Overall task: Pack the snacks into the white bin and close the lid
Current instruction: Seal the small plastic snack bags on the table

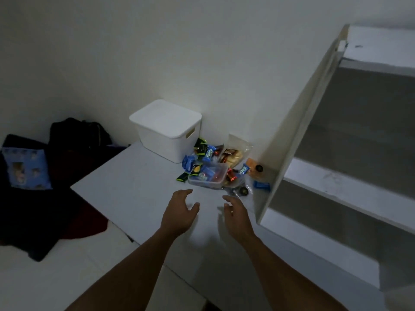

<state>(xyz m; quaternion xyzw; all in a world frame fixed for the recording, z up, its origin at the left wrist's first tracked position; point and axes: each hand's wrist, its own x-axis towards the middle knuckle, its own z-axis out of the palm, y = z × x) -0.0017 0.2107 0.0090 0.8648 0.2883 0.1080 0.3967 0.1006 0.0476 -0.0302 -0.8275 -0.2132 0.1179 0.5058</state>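
A white bin (165, 143) stands at the back of the white table against the wall, with its flat lid (165, 117) on top. To its right lies a heap of snacks (210, 163): blue and green wrappers, a clear bag (235, 151) of biscuits, and a clear plastic tub (208, 176) holding more wrappers. A single blue packet (261, 185) lies further right. My left hand (180, 212) and my right hand (238, 213) hover just in front of the heap, palms facing each other, fingers relaxed and holding nothing.
A white shelf unit (303, 142) rises along the table's right side. An orange bottle with a black cap (256, 169) lies by its base. Left of the table lie dark clothes, a black bag (76, 133) and a blue patterned pillow (27, 169).
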